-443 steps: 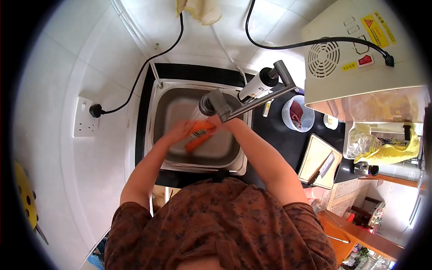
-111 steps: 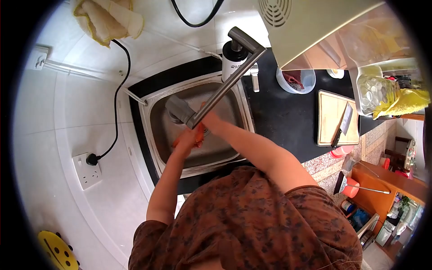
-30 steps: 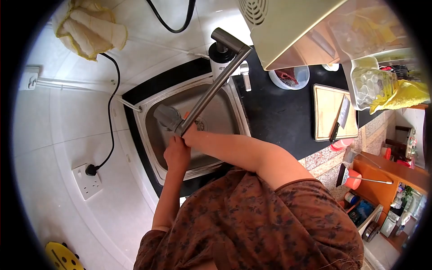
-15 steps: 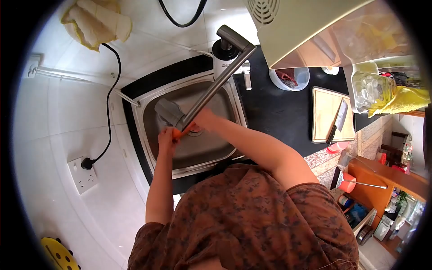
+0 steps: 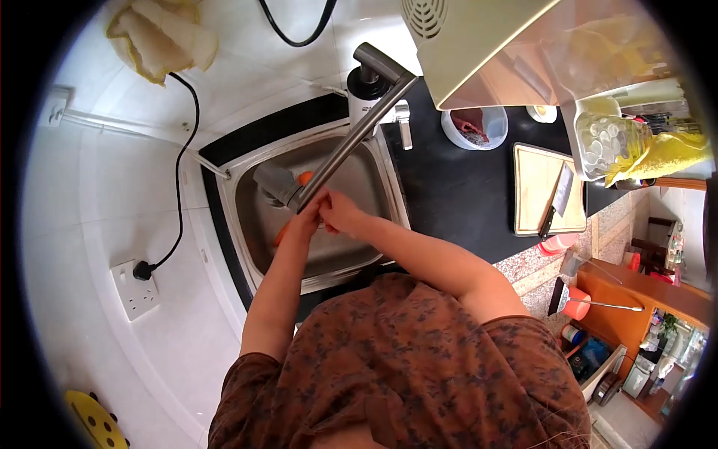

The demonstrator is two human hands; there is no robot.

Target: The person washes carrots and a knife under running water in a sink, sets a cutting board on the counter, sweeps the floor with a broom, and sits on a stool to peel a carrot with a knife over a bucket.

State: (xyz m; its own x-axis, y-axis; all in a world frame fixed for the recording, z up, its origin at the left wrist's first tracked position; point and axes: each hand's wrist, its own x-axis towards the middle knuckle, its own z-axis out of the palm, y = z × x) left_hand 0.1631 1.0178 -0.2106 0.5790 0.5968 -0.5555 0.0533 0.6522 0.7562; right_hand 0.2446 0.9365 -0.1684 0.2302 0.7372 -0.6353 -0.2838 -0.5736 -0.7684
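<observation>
White-tiled wall (image 5: 105, 172) left and ahead, black countertop (image 5: 456, 194) running off to the right. Cream appliance (image 5: 479, 45) with a vent grille sits over the counter's far side. Stainless sink (image 5: 363, 176) set into the corner end; both forearms reach into it, probably so drips stay in the basin. Faucet arm (image 5: 355, 144) cuts diagonally across, which puts the faucet head (image 5: 275, 183) low over the basin, right by the hands. Can't make out a water stream.

Cutting board (image 5: 533, 183) lies flat at the counter edge, well apart from the sink, likely to dodge splashes. Clear plastic bowl (image 5: 499, 123) near the sink, dark red item inside. Kitchen knife (image 5: 562, 188) rests flat on the board, so looks stable.

Left hand (image 5: 305, 222) and right hand (image 5: 342, 212) meet under the arm's low end. Right fingers curled in, left ones mostly hidden; can't tell what either grips. Carrot (image 5: 281, 233) orange shows beside the left hand, more past the faucet head; can't tell if one or two.
</observation>
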